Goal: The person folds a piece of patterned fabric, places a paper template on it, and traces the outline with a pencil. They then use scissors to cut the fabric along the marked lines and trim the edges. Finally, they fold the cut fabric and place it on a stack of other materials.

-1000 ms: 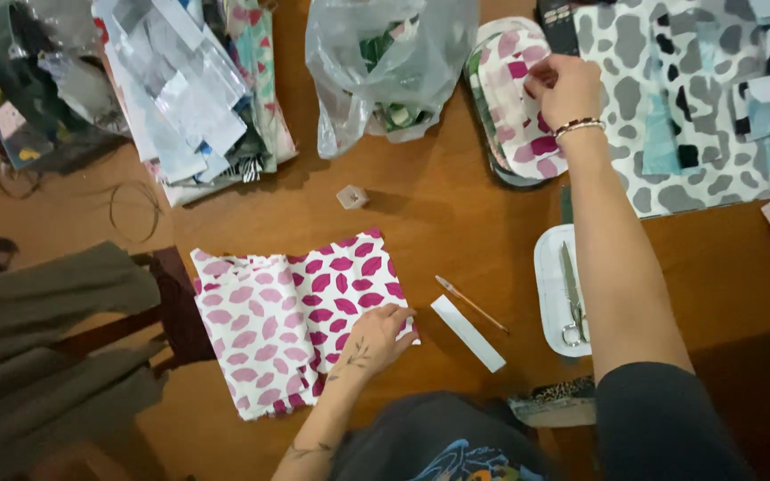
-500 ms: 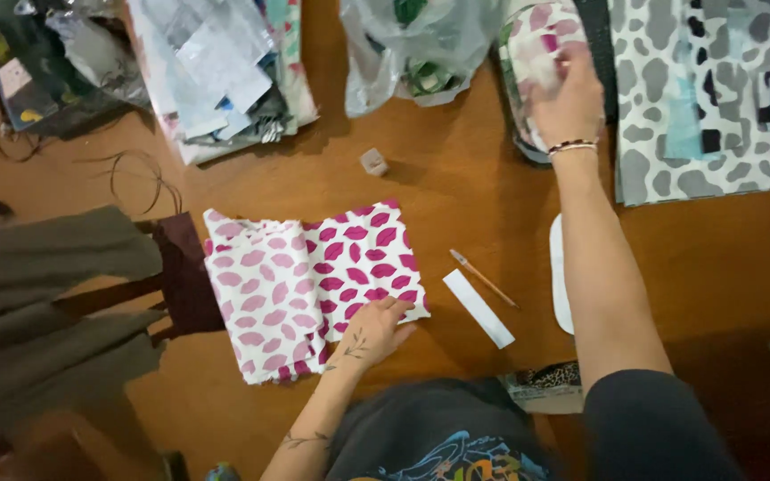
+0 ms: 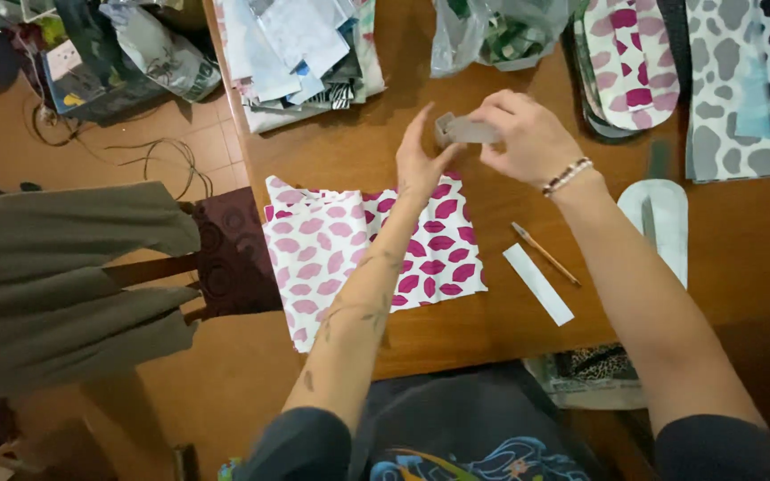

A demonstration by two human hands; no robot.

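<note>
A folded white cloth with pink and magenta lip-shaped prints (image 3: 358, 245) lies on the wooden table (image 3: 483, 330) in front of me. Above its far edge both hands meet around a small grey object (image 3: 463, 130), perhaps a tape roll. My right hand (image 3: 528, 134) grips it from the right. My left hand (image 3: 422, 156) touches its left end with fingers raised. A pencil (image 3: 545, 253) and a white paper strip (image 3: 538, 283) lie to the right of the cloth.
Stacked papers and fabrics (image 3: 300, 49) and a clear plastic bag (image 3: 496, 31) sit at the table's far side. Patterned sole-shaped pieces (image 3: 621, 62) and spotted grey fabric (image 3: 746, 85) lie at the far right. A white sole shape (image 3: 666, 223) lies on the right. A chair draped in cloth (image 3: 73, 276) stands left.
My right hand came back from the far right stack holding the small grey object. My left hand lifted off the printed cloth and rose to meet it.
</note>
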